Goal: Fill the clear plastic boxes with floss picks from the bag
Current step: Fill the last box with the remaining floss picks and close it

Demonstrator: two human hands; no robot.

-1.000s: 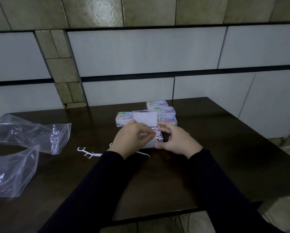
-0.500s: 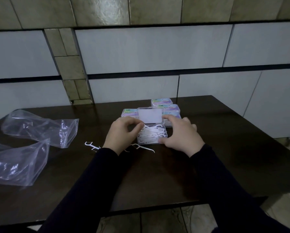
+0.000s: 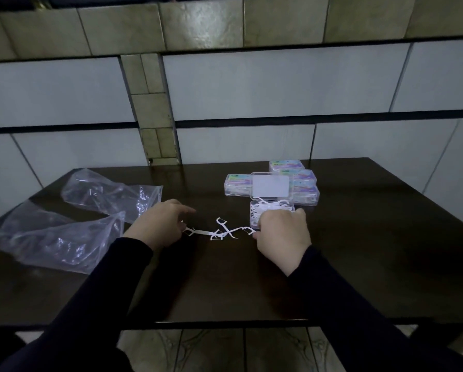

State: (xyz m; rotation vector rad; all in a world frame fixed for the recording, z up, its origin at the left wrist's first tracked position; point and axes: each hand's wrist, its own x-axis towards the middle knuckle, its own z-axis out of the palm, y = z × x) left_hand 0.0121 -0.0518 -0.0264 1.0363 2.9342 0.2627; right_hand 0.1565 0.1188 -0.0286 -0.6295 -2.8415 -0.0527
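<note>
An open clear plastic box [image 3: 255,214] stands right of the table's centre with its lid [image 3: 270,187] raised and white floss picks [image 3: 272,206] piled inside. My right hand [image 3: 281,233] grips the box's near side, fingers curled over its front. Several loose floss picks [image 3: 218,232] lie in a row on the dark table between my hands. My left hand [image 3: 160,226] is at the row's left end, index finger stretched out, lower fingers pinching the end of a pick.
Several closed, filled boxes [image 3: 298,183] with colourful labels sit just behind the open one. Two crumpled clear plastic bags [image 3: 56,237] lie at the table's left. The dark table [image 3: 372,237] ends at a tiled wall behind and an edge close to me.
My left hand has left the open box and moved left to the loose picks on the table. My right hand has shifted to the box's near side. The camera has turned right.
</note>
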